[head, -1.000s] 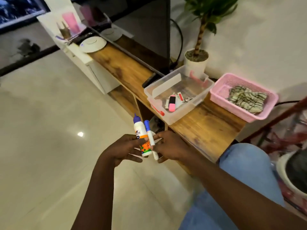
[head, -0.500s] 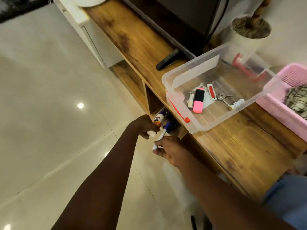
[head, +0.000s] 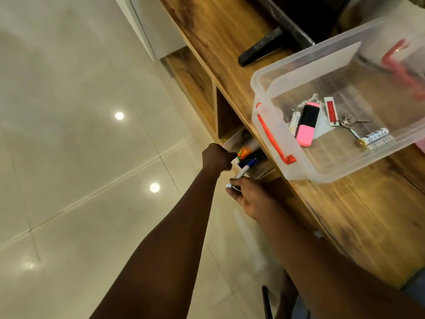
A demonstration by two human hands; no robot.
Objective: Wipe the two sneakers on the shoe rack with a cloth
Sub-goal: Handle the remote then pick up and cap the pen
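No sneaker, shoe rack or cloth is in view. My left hand (head: 216, 157) grips a white glue bottle with an orange label (head: 243, 153), tipped sideways at the mouth of a small clear container (head: 232, 142) in the compartment under the wooden shelf (head: 368, 215). Just below it, my right hand (head: 251, 196) pinches a white marker with a blue cap (head: 244, 171), its cap end pointing into the same container. The container's inside is mostly hidden by the shelf edge.
A clear plastic box with red clips (head: 264, 74) stands on the shelf, holding a pink highlighter (head: 307, 125), batteries and keys. A black remote (head: 259, 51) lies behind it by the TV base. Glossy floor tiles spread to the left.
Both hands dropped from in front of me to the compartment under the shelf, carrying the glue bottle and marker. The bottle went from upright to tipped. My view moved closer and lower.
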